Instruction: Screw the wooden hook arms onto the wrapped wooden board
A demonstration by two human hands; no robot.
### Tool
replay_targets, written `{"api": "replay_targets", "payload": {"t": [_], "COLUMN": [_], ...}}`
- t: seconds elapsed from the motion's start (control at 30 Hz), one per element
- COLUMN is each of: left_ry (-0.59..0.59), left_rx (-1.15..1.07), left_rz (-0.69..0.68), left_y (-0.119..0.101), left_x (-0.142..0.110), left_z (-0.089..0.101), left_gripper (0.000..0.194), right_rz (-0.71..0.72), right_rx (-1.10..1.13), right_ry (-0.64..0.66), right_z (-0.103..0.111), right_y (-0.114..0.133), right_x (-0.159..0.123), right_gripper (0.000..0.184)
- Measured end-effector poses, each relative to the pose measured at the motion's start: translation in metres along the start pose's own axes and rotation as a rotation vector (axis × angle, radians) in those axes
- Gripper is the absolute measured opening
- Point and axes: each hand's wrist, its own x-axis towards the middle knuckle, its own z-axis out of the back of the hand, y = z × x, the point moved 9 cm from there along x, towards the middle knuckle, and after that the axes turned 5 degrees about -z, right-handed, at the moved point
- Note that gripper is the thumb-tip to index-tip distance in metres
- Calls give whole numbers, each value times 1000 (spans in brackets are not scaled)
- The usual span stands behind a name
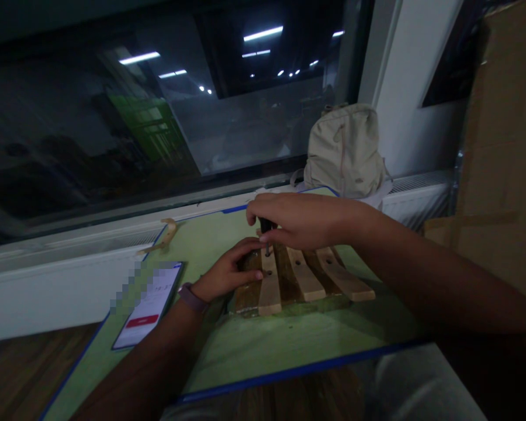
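A small wooden assembly (304, 280) of pale slats fanned across a darker board lies on a green mat (263, 345). My right hand (296, 219) is closed round the dark handle of a screwdriver (266, 229), whose tip points down into the top of the left slat. My left hand (230, 270) presses on the board's left edge, with its fingers curled against the left slat. A purple band sits on my left wrist.
A smartphone (151, 304) with a lit screen lies on the mat at the left. A beige backpack (346, 151) rests on the windowsill behind. A cardboard sheet (504, 164) stands at the right. A dark window fills the background.
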Motion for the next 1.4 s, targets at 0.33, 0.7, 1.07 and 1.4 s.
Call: {"api": "replay_targets", "payload": {"t": [0.33,0.7,1.07,1.4], "left_ry": [24,1,25,7], "left_rx": [16,-12,14,19], "left_rz": [-8,8,-14,10], "left_y": [-3,2,-3,-5], "left_x": [1,0,1,1], "left_z": [-2,0,-2,0], "left_gripper": [53,58,53,54], "right_rz": [-151,66,-149,-39], "right_rx": [-308,64,-72,51], "right_ry": [-157,46,-141,58], "right_z": [9,-4,-1,-4], "right_y": [0,9,-18,-8], "right_x": [-1,-3,5,0], "right_gripper": [26,16,26,12]}}
